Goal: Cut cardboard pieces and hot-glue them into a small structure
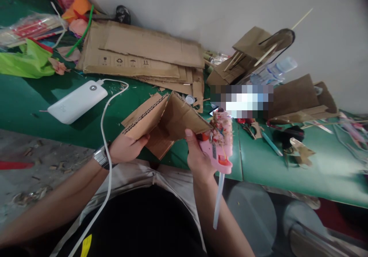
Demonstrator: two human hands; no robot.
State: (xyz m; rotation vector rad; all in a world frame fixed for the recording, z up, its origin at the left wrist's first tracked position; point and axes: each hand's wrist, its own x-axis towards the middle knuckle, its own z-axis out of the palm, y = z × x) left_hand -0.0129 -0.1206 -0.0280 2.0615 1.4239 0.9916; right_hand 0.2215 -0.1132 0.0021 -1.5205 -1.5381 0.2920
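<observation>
My left hand (124, 148), wearing a metal-band watch (101, 158), grips the left side of a folded cardboard piece (184, 114) at the table's near edge. Its panels stand at an angle to each other, with corrugated edges facing up. In my right hand (199, 158) is a pink hot glue gun (211, 153), its body crusted with dried glue and debris. A translucent glue stick (219, 199) sticks out of its back end. My right thumb rests against the right panel of the cardboard. The gun's nozzle tip is hard to make out.
Flat cardboard sheets (138, 50) are stacked against the wall. A white power bank (77, 102) lies to the left, its cable (103, 130) running across my left wrist. Cardboard constructions (238, 63), a plastic bottle (273, 71) and a teal pen (271, 144) are at right.
</observation>
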